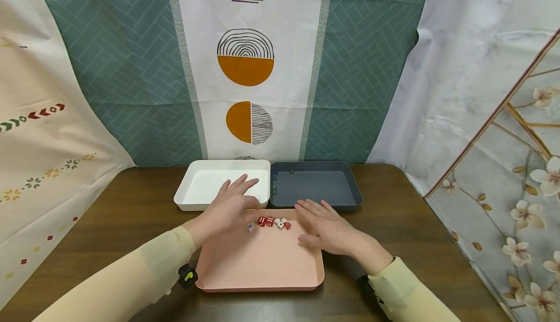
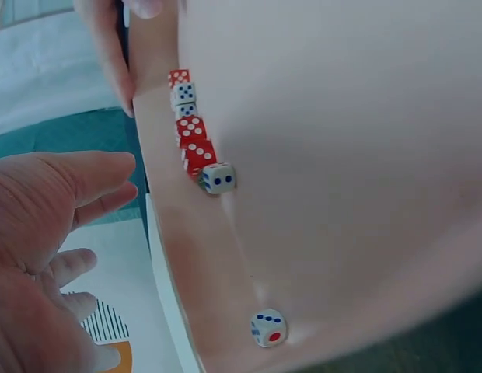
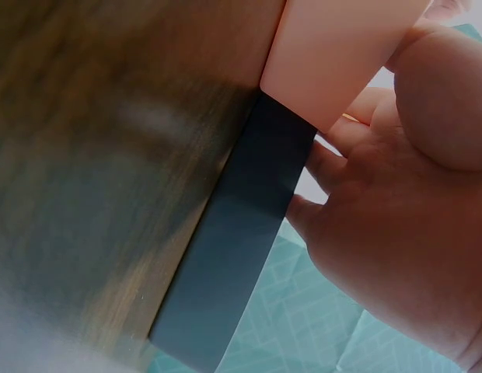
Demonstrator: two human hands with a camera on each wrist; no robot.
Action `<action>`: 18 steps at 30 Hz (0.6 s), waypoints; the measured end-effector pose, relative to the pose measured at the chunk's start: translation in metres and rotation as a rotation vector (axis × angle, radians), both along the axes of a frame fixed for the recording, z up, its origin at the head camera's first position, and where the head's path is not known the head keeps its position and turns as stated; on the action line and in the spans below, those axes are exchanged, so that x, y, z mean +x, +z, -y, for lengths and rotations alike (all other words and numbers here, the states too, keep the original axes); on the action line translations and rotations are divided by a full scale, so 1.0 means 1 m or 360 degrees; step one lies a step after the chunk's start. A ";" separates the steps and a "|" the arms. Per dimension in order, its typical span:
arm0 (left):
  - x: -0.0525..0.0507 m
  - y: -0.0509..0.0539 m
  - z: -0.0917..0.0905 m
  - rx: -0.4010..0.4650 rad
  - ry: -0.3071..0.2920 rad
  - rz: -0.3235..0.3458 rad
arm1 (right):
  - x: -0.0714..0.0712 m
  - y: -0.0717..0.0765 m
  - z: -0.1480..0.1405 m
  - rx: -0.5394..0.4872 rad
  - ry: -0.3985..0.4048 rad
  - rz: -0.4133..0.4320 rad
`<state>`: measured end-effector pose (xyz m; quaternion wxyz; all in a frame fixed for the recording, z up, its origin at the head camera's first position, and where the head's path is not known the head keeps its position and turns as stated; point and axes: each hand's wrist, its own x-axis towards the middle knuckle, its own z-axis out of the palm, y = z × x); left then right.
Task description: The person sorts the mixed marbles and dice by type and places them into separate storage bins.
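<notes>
Red dice [image 1: 270,222] and white dice [image 1: 281,225] stand in a close row along the far wall of the pink tray [image 1: 262,268]. In the left wrist view, a lone white die [image 2: 269,328] lies apart from that row, and a bit of green shows beside another white die [image 2: 219,178]. My left hand [image 1: 229,210] hovers over the tray's far left corner, fingers spread loosely and holding nothing. Over the right rim is my right hand [image 1: 328,227], its fingers extended and free of any die. Whether it touches the rim I cannot tell.
Behind the pink tray, a white tray [image 1: 194,186] and a dark grey tray [image 1: 323,186] stand side by side. Several small blue and green dice [image 1: 274,186] sit at the grey tray's left end. Patterned cloths hang around the brown wooden table [image 1: 144,205].
</notes>
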<state>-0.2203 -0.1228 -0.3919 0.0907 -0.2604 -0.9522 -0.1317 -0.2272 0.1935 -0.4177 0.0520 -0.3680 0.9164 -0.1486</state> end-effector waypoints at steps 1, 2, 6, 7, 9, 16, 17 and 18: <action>0.000 -0.001 0.001 -0.0009 -0.0008 -0.0002 | 0.000 0.000 0.000 0.0002 0.0001 -0.0001; 0.001 -0.001 0.001 -0.0023 -0.0017 -0.0007 | 0.000 0.000 0.000 0.0005 0.0001 -0.0003; 0.001 -0.005 0.003 -0.0075 -0.0030 0.0008 | -0.001 0.000 0.001 0.0014 -0.0007 0.0000; 0.001 -0.006 0.004 -0.0082 -0.0030 0.0022 | -0.002 0.000 0.001 0.0014 -0.0008 -0.0001; 0.000 -0.008 0.004 -0.0099 -0.0035 0.0024 | -0.002 0.000 0.001 0.0015 -0.0010 -0.0002; 0.000 -0.012 0.005 -0.0141 -0.0054 0.0066 | -0.002 -0.002 0.001 0.0014 -0.0016 -0.0005; 0.000 -0.013 0.006 -0.0146 -0.0054 0.0072 | -0.002 -0.002 0.001 0.0015 -0.0018 -0.0004; -0.001 -0.014 0.006 -0.0152 -0.0058 0.0066 | -0.002 -0.002 0.001 0.0018 -0.0020 -0.0005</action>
